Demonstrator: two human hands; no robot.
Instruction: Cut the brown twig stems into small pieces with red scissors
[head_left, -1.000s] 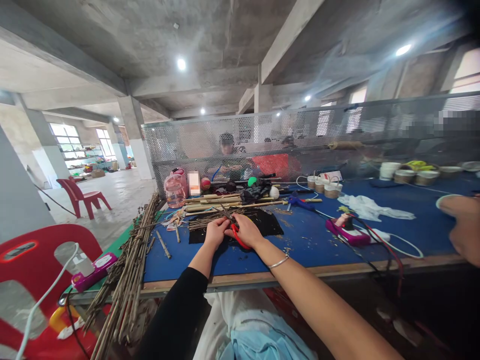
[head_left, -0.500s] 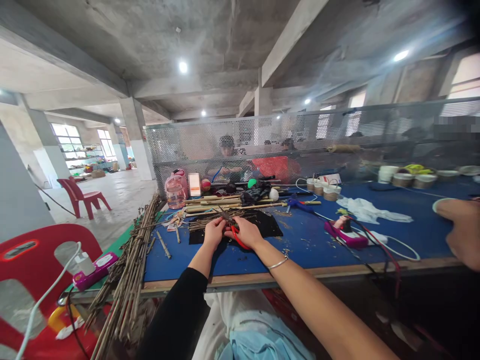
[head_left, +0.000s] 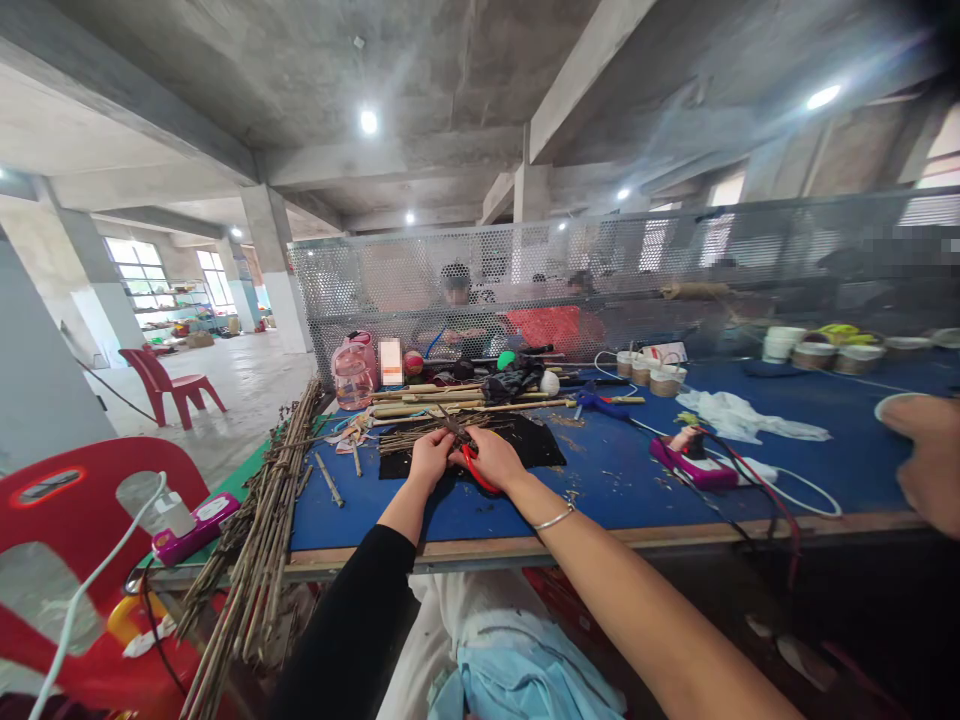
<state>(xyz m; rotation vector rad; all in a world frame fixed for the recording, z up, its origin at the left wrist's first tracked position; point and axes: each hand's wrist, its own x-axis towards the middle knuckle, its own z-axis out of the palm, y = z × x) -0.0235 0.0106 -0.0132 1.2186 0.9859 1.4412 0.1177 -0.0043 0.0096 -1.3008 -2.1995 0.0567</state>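
Note:
My right hand (head_left: 491,457) is closed around red-handled pruning shears (head_left: 478,472), whose dark blades point up and to the left. My left hand (head_left: 430,458) is closed in a pinch right beside the blades, on a thin dry twig that is mostly hidden by the fingers. Beneath both hands lies a black cloth (head_left: 536,440) with a heap of thin brown twigs (head_left: 405,436) on its left part. Longer pale bamboo sticks (head_left: 427,405) lie just behind the cloth.
A bundle of long dry stems (head_left: 259,530) overhangs the table's left edge. A purple power strip (head_left: 694,464), a blue glue gun (head_left: 600,403) and white plastic (head_left: 724,415) lie to the right. A perforated metal screen (head_left: 420,290) stands behind. Another person's hand (head_left: 930,460) is at far right.
The view has shifted slightly. Both hands stay together over the cloth; the shears' blades have moved a little by my left fingers.

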